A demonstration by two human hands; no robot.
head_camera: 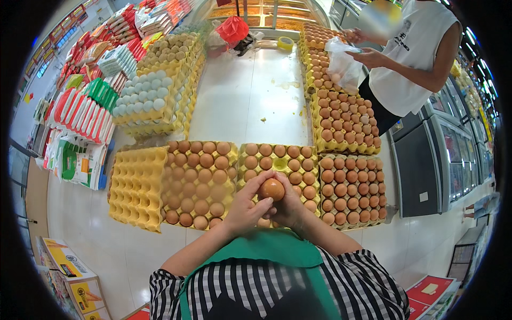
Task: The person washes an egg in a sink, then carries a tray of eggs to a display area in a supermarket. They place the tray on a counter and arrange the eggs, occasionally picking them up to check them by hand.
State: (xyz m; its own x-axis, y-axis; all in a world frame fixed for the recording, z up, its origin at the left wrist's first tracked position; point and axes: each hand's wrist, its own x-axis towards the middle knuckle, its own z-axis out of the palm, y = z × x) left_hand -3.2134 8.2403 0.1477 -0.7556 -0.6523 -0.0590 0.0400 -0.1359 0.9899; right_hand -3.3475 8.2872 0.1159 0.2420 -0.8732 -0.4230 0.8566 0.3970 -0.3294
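Observation:
Between both palms I hold a brown egg (273,189), close in front of my green apron (264,250). My left hand (252,206) cups it from one side and my right hand (291,204) from the other, fingertips meeting at its far side. Beneath them lies a yellow egg tray (280,164) of brown eggs, one cup bare, partly hidden by my hands. To its left is another tray of brown eggs (203,176), partly blurred. More brown eggs (352,190) fill a tray on the right.
A yellow tray without eggs (138,188) leans at the left. Stacked trays carry pale eggs (146,92) and speckled brownish ones (172,46). At the right, a person (412,60) holds a plastic bag (344,64) over egg stacks. A tape roll (285,43) lies at the back.

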